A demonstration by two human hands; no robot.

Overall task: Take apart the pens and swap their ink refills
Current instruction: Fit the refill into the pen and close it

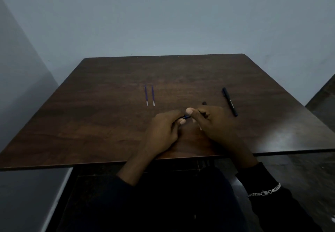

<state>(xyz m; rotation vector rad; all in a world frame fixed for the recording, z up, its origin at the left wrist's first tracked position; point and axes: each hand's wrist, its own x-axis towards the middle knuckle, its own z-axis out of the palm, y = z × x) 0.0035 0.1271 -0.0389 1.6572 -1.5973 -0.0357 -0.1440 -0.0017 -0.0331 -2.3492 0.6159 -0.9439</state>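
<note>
- Between the thumbs: a short blue pen section (186, 117), pinched at one end by the left hand (163, 132); the right hand (215, 123) is curled round its dark remainder.
- Beyond the left fingers: two thin blue ink refills (146, 95), parallel and well apart from the hands, on the dark wooden table (108, 123).
- Right of the right knuckles: a slim black pen (229, 102), untouched.
- Judgement: both refills are out; swapping and reassembly remain.

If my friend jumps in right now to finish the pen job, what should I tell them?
Left hand and right hand both grip the held pen between them, over the table.
Left blue refill and right blue refill lie side by side farther back.
Black pen lies to the right, no hand on it.
Done: two refills are out.
Left, probably: fit the swapped refills and reassemble.
</note>
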